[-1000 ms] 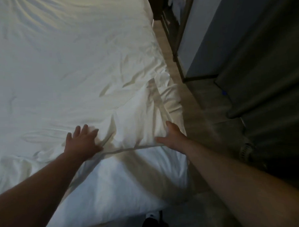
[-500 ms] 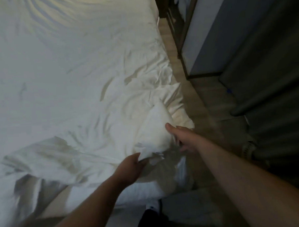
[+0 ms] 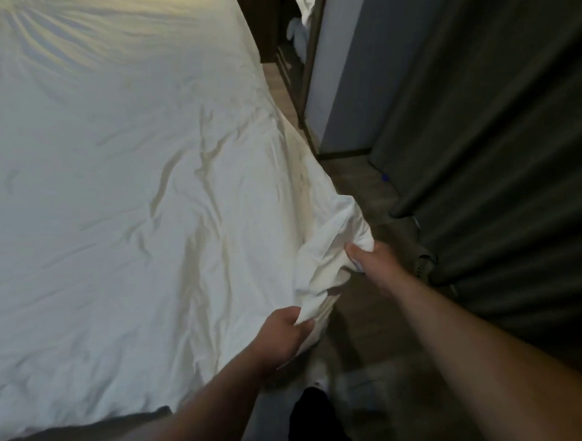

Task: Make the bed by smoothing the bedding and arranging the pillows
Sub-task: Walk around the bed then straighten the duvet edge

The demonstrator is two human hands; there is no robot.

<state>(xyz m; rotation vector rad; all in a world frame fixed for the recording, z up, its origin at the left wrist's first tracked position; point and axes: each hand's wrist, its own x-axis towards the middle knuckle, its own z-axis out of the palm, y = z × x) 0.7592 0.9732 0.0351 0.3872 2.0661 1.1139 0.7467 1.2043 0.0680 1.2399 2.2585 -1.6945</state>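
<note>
A white duvet (image 3: 115, 194) covers the bed and fills the left of the view, creased towards its near right corner. That corner (image 3: 331, 248) is bunched and hangs over the bed's edge. My left hand (image 3: 281, 337) is closed on the duvet's near edge just below the bunch. My right hand (image 3: 371, 260) grips the bunched corner from the right, thumb on top. No pillows are in view.
A narrow strip of wooden floor (image 3: 365, 190) runs between the bed and a dark curtain (image 3: 496, 144) on the right. A grey cabinet or wall panel (image 3: 336, 68) stands further back. My dark-clad leg and a white shoe (image 3: 320, 382) are at the bottom.
The folded-back duvet corner has been drawn towards the bed's near right corner and now covers the sheet. Both hands went from lying flat on it to gripping it and moved right.
</note>
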